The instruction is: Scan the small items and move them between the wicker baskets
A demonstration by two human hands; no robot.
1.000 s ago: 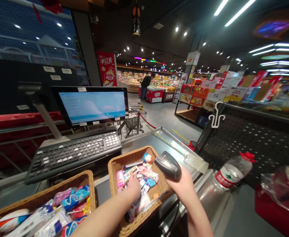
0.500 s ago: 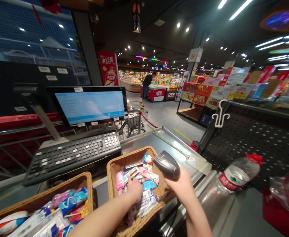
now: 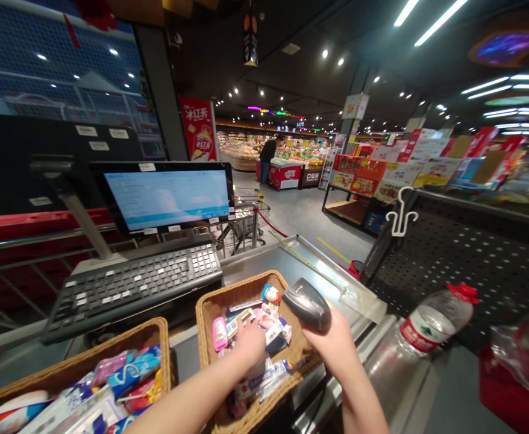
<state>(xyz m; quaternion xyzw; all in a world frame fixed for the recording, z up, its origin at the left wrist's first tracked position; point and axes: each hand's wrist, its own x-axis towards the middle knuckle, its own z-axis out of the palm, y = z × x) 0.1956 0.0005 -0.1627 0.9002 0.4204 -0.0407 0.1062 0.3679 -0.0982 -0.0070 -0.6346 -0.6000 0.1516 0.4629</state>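
Observation:
My right hand (image 3: 330, 331) is wrapped round the handle of a black barcode scanner (image 3: 307, 304), its head over the right side of a wicker basket (image 3: 210, 295). Inside that basket, my left hand (image 3: 250, 346) reaches among small packaged goods. Its fingers are bent over a small packet with a white label (image 3: 273, 333); they partly hide the grip. Around them lie a pink case (image 3: 220, 333), a round blue-and-white item (image 3: 270, 294) and crinkled white-and-blue wrappers (image 3: 264, 380). My left forearm covers part of the basket's near side.
A second wicker basket (image 3: 162, 343) of packets stands at left, below a keyboard (image 3: 138, 283) and a monitor (image 3: 169, 199). A metal counter (image 3: 300, 259) lies ahead. At right are a large water bottle (image 3: 436, 319) and a black perforated panel (image 3: 481, 259). A person (image 3: 268, 158) stands far off.
My left hand has moved slightly right and up in the basket. Packets beside its fingers have shifted, and a white label now shows where a blue packet lay. The scanner stays almost in place.

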